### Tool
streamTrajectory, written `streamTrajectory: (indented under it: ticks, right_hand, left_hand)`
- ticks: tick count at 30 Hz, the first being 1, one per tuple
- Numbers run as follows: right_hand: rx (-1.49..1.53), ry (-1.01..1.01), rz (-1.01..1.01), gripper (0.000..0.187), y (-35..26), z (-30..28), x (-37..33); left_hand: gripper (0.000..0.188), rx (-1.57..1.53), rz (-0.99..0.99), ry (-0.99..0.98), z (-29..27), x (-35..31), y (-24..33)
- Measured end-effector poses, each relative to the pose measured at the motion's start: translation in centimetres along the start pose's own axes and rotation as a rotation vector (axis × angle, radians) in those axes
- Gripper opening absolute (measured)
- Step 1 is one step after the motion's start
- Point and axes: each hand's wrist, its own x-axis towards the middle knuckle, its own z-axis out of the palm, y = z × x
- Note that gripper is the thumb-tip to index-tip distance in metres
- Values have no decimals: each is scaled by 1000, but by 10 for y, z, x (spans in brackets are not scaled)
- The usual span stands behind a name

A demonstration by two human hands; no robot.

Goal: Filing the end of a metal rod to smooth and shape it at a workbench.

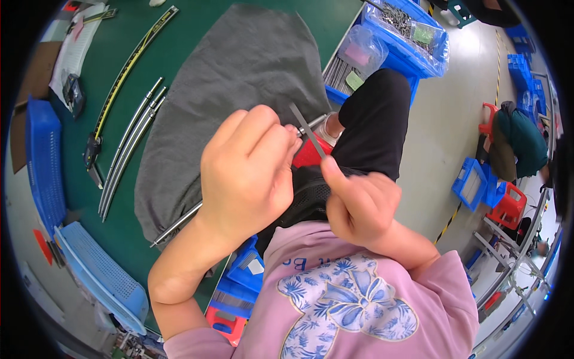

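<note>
My left hand [248, 167] is closed round a thin shiny metal rod [179, 222]. One end sticks out past the thumb side, and the long part runs back under my wrist toward the lower left. In my right hand [365, 206] is a narrow flat grey file [308, 130], gripped at its lower end. Its blade slants up across the rod's short end; whether the two touch, I cannot tell. Under the left hand spreads a grey cloth [239, 66] on the green table [197, 24]. Several similar metal rods [134, 134] lie side by side left of the cloth.
A digital caliper [92, 149] with a long scale lies beyond the loose rods. Blue baskets [45, 161] line the left edge. At the upper right, blue bins [439, 57] hold bagged metal parts. Another person [523, 140] bends near red stools [508, 206] at the far right.
</note>
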Motion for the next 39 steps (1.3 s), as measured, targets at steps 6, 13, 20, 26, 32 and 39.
streamTrajectory:
  ticks: [6, 13, 20, 26, 32, 39]
  right_hand:
    - [3, 2, -21, 47, 2, 3, -5]
    - [-12, 110, -37, 49, 6, 24, 10]
    - [-25, 137, -55, 52, 10, 28, 12]
    - [3, 94, -47, 45, 9, 25, -9]
    - [37, 129, -89, 47, 15, 34, -4]
    - [52, 195, -145, 48, 21, 44, 2]
  left_hand:
    - [16, -1, -12, 16, 1, -1, -1]
    - [18, 16, 0, 22, 0, -2, -1]
    - [18, 21, 2, 7, 0, 0, 0]
    - [18, -12, -12, 2, 1, 0, -1]
    - [18, 7, -17, 9, -2, 0, -1]
    - [18, -3, -23, 4, -1, 0, 0]
